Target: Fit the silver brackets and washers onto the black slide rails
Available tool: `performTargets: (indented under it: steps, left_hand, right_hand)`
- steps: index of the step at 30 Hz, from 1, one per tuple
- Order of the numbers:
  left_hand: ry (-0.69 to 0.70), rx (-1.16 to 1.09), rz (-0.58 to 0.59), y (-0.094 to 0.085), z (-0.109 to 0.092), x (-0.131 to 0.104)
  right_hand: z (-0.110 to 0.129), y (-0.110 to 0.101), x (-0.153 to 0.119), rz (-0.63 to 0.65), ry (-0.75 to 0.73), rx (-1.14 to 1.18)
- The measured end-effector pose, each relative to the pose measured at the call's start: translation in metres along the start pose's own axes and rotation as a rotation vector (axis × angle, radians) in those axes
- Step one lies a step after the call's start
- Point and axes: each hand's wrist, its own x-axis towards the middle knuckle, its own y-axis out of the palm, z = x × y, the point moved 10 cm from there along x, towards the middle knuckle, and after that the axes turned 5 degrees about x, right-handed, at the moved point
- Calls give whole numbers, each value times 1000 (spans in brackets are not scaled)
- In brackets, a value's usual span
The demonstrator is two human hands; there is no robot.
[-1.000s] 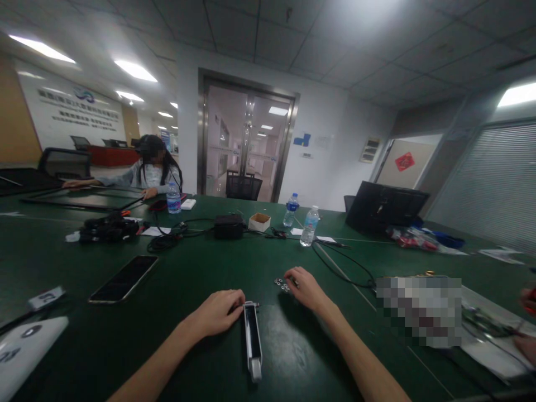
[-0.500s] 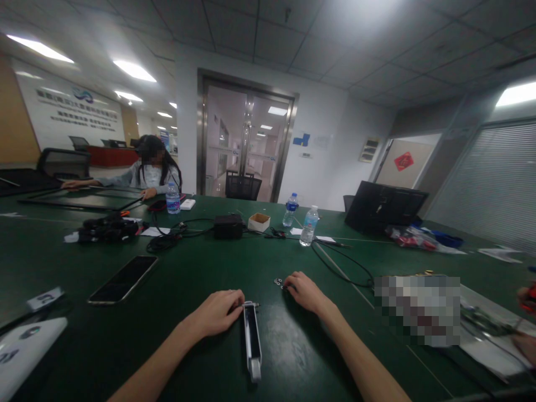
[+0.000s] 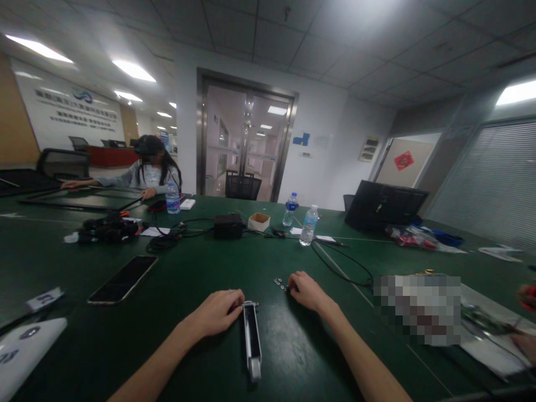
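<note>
My left hand (image 3: 226,310) is closed, its thumb and fingers pinching the top left corner of a long, narrow, white-edged channel (image 3: 253,340). The channel lies on the green table, dark inside, with a pale block at its near end. A thin metal pin or bolt (image 3: 256,304) crosses its far end and pokes out on the right. To the right, my right hand (image 3: 307,291) rests on the tabletop with its fingers curled down; a small dark bit shows at the fingertips, too small to name. Several tiny washers (image 3: 278,281) lie just left of those fingers.
A phone (image 3: 123,280) lies to the left, with a white device (image 3: 31,357) nearer me. Cables, a black box (image 3: 228,226), a small open carton (image 3: 259,222) and water bottles (image 3: 309,225) stand beyond. A person (image 3: 153,167) sits across; another person's hand (image 3: 525,346) is at right.
My right hand has shifted slightly right, away from the washers, uncovering more of them and the dark bit at its fingertips. My left hand and the channel stay put.
</note>
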Motion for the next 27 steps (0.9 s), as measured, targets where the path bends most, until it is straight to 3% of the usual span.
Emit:
performTargets:
  steps: [6, 16, 22, 27]
  left_hand:
    - [6, 3, -3, -2, -2, -1]
    - [14, 5, -8, 0, 0, 1]
    - [27, 26, -20, -1, -2, 1]
    - [38, 29, -41, 0, 0, 2]
  right_hand:
    - [12, 1, -1, -5, -64, 52]
    - [13, 8, 2, 35, -7, 52]
    - [50, 7, -5, -15, -189, 270]
    - [79, 18, -10, 25, -226, 485]
